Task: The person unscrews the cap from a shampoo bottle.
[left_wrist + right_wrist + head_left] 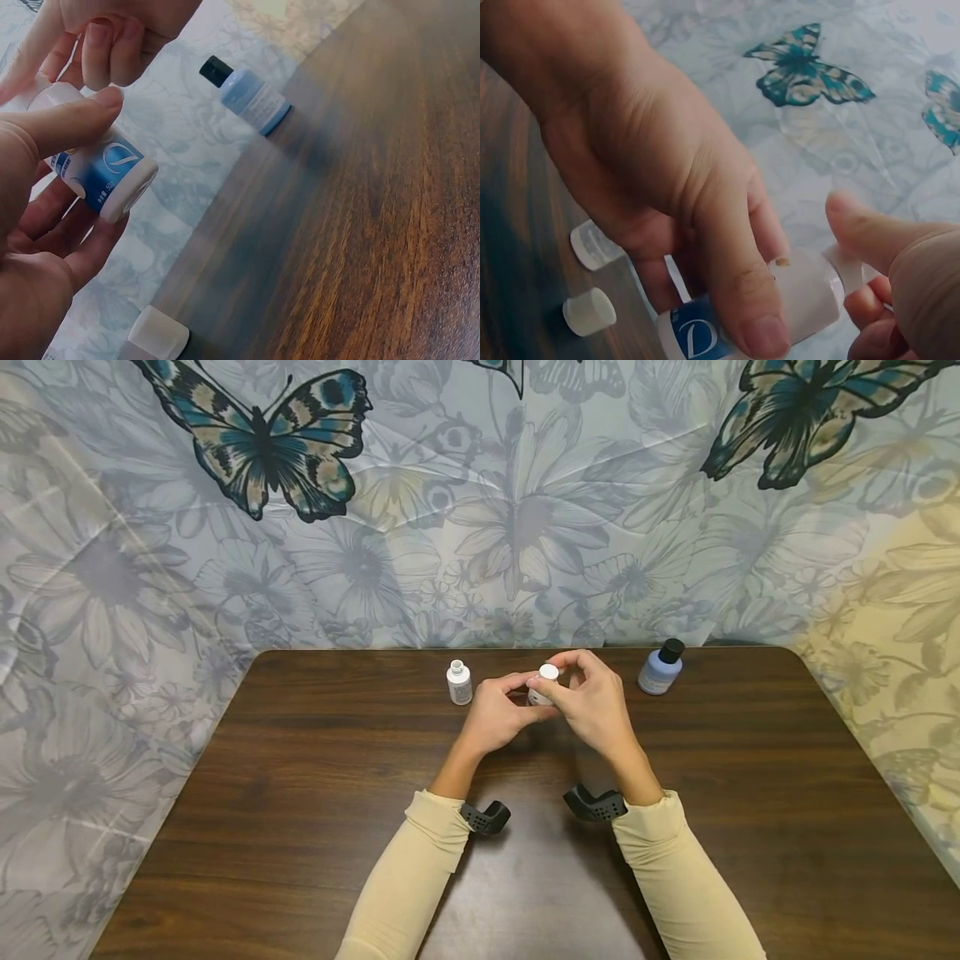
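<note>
My left hand (498, 714) grips a small white bottle (112, 169) with a blue label, thumb on one side and fingers on the other. In the left wrist view the bottle is tilted, its base facing down and right. At its top, my right hand (596, 702) pinches the white cap (549, 671) between thumb and fingers. A second white bottle (459, 683) stands uncapped left of my hands. Near it a loose white cap (589, 312) sits on the table, hidden in the head view.
A blue bottle (660, 668) with a black cap stands right of my hands. The dark wooden table (300, 827) ends at a back edge against a butterfly-and-flower cloth (525, 543). Both forearms wear cream sleeves (408, 877) and black wrist mounts (596, 804).
</note>
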